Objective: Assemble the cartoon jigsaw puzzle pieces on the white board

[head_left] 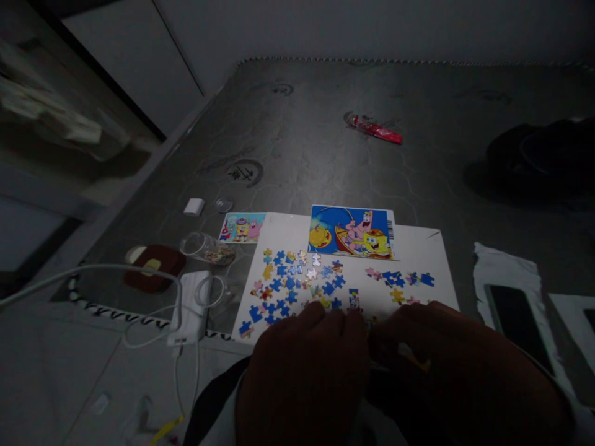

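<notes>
My left hand (307, 365) is closed, its fingers curled down at the front edge of a white board (421, 248). My right hand (432, 347) is closed beside it, and the fingertips of both nearly meet. A small patterned patch of jigsaw pieces (373, 320) shows between them; what each hand grips is mostly hidden. Loose blue, yellow and pink jigsaw pieces (290, 282) are spread over the board's left half. More jigsaw pieces (393, 277) lie to the right, ahead of my right hand. A cartoon picture card (351, 232) rests on the board's far side.
At left are a second picture card (242, 228), a clear jar on its side (204, 246), a round lid (224, 205), a white box (194, 206), a brown case (155, 266) and a white power bank (190, 303) with cables. A phone (518, 322) lies right; a red packet (376, 130) farther back.
</notes>
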